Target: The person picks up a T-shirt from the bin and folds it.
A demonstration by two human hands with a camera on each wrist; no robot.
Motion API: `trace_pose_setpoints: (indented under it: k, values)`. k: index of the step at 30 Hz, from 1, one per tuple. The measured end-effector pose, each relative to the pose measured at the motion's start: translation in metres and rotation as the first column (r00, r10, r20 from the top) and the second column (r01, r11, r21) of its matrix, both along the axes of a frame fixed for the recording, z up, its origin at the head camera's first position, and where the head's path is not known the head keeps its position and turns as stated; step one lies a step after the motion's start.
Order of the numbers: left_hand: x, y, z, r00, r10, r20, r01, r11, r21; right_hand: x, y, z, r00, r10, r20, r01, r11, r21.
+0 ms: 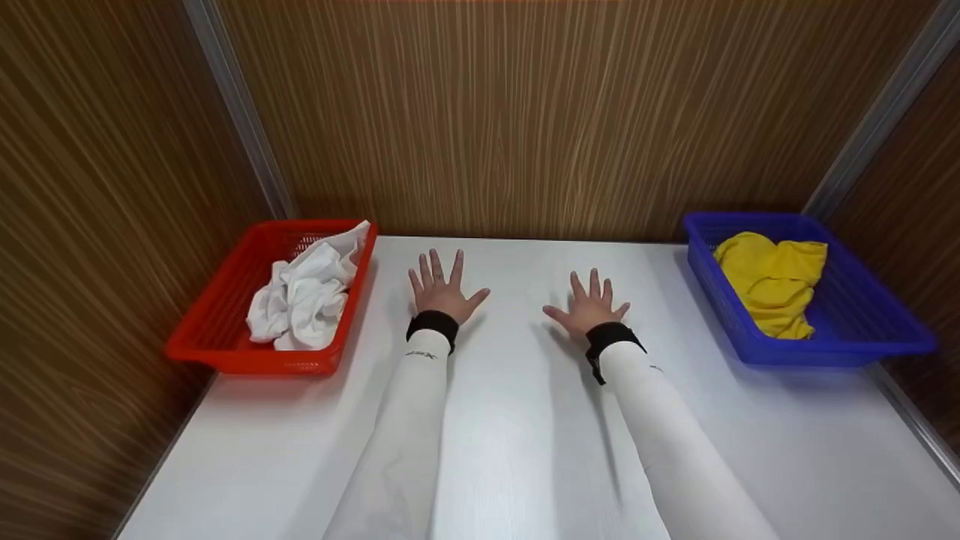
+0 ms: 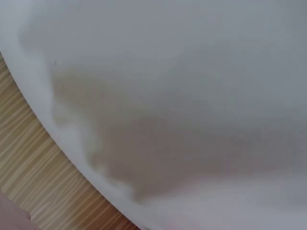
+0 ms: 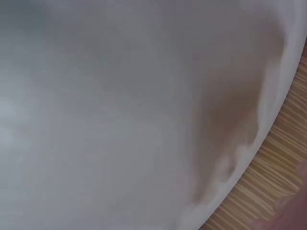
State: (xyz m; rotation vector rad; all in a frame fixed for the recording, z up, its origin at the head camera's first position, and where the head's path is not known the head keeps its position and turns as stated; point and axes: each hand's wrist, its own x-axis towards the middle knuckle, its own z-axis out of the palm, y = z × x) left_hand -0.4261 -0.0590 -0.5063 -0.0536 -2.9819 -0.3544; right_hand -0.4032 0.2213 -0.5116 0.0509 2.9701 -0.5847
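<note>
My left hand (image 1: 444, 298) is held over the white table with its fingers straight and spread, palm down, holding nothing. The right hand (image 1: 589, 309) has the same spread shape, a short way to the right, also with nothing in it. Left of the hands stands a red plastic basket (image 1: 262, 361) with crumpled white cloth (image 1: 315, 289) inside. On the far right a blue plastic basket (image 1: 802, 352) holds a bunched yellow cloth (image 1: 772, 281). Both wrist views show mostly the table with a blurred shadow; a sliver of left hand (image 2: 13, 214) and of right hand (image 3: 288, 213) shows at the lower corners.
The white tabletop (image 1: 495, 450) meets a wood-grain panel (image 1: 480, 120) at the back. Similar panels rise at the left and right sides, joined by grey metal corner strips (image 1: 247, 112). Black bands (image 1: 433, 324) circle both wrists over white sleeves.
</note>
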Motion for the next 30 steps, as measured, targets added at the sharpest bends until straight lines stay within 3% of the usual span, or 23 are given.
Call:
trace_pose_setpoints:
  k: [4, 11, 19, 23, 26, 30]
  values:
    - [0.0, -0.008, 0.011, 1.0, 0.009, -0.011, -0.009, 1.0, 0.01, 0.001, -0.003, -0.004, 0.994, 0.037, 0.103, -0.037, 0.999, 0.003]
    - [-0.007, -0.033, 0.044, 0.998, 0.063, -0.007, -0.063, 0.997, 0.033, 0.003, 0.0, -0.01, 0.97, 0.063, 0.233, -0.067, 0.998, 0.007]
    - [-0.012, -0.077, 0.093, 0.985, 0.172, 0.017, -0.173, 0.977, 0.128, 0.0, 0.004, -0.019, 0.97, 0.073, 0.231, -0.083, 0.996, 0.032]
    - [-0.007, -0.109, 0.113, 0.971, 0.235, 0.048, -0.24, 0.954, 0.182, -0.001, 0.006, -0.024, 0.972, 0.069, 0.227, -0.08, 0.996, 0.036]
    - [-0.002, -0.138, 0.118, 0.957, 0.284, 0.061, -0.29, 0.937, 0.195, 0.0, 0.006, -0.025, 0.972, 0.068, 0.225, -0.079, 0.996, 0.038]
    - [0.002, -0.177, 0.11, 0.94, 0.328, 0.094, -0.34, 0.92, 0.194, 0.002, 0.005, -0.024, 0.972, 0.067, 0.224, -0.076, 0.997, 0.032]
